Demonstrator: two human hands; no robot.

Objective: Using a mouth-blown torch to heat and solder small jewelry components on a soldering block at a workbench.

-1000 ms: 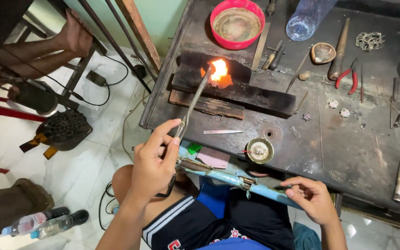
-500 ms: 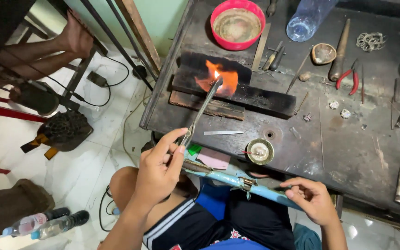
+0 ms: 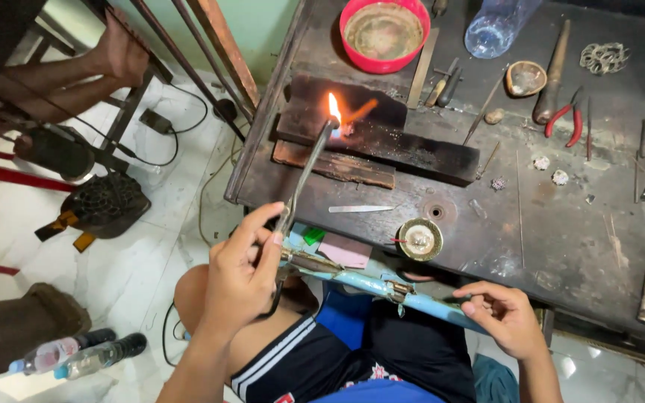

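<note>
Fire burns at the tip of a metal blow torch (image 3: 304, 175), which is pinched tight in the left hand (image 3: 242, 276). The flame is pointed at a small piece on the black charred block (image 3: 382, 138) on the workbench (image 3: 561, 224). The right hand (image 3: 505, 317) is curled around the blue hose pipe (image 3: 382, 287) near the lap. The torch should be kept steady, and the flame kept on the piece only.

charred, seemingly wooden block (image 3: 382, 142)
</note>
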